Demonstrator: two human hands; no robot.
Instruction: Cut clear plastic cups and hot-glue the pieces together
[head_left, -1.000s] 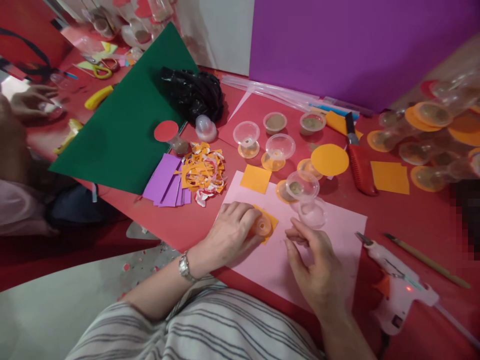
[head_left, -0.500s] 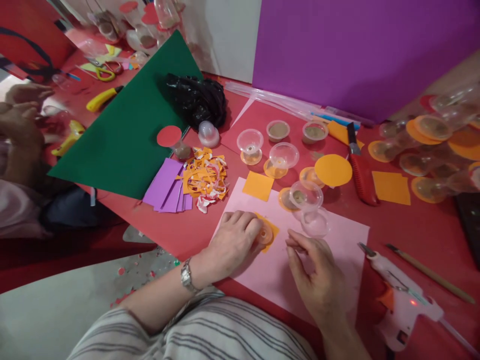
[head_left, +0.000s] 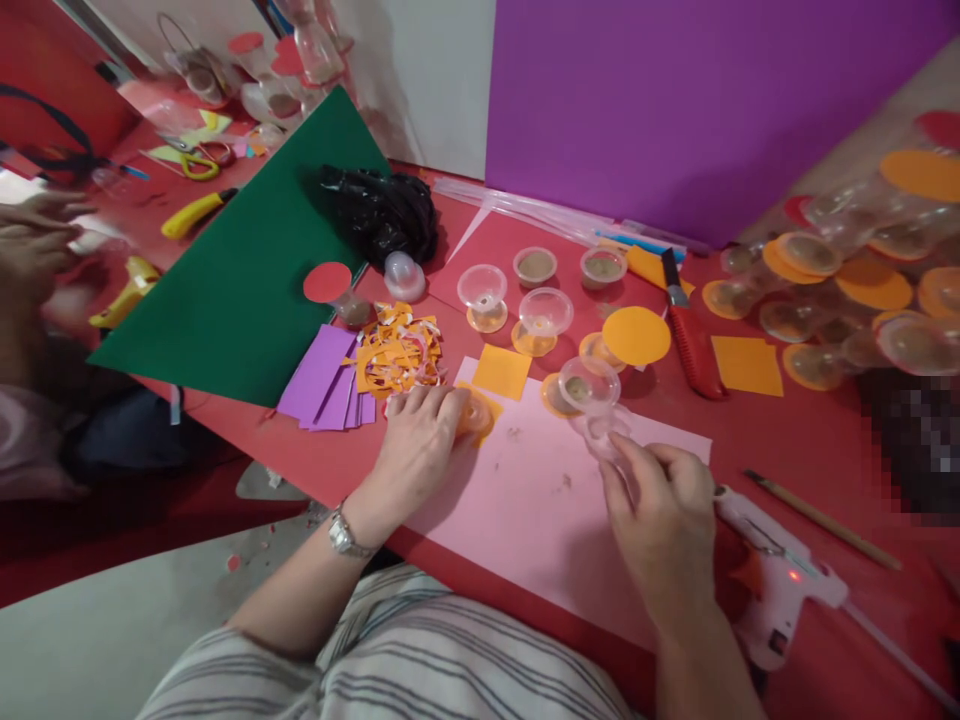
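Observation:
My left hand has its fingers closed round a small clear plastic cup on an orange paper square. This square lies at the left edge of the pink sheet. Thumb and fingertips of my right hand pinch another clear plastic cup near the sheet's right side. Just behind that one stands a clear cup with a little sand inside. A second orange square lies at the sheet's back edge. Small specks of sand are scattered on the pink sheet.
A hot glue gun with a lit red light and a thin brush-like stick lie at right. A red cutter lies behind. Stacked sand-filled cups stand far right. Orange scraps are at left. A co-worker's hands are far left.
My left hand has slid the cup and orange square back and left across the pink sheet. My right hand has moved from the sheet's middle to the clear cup at right.

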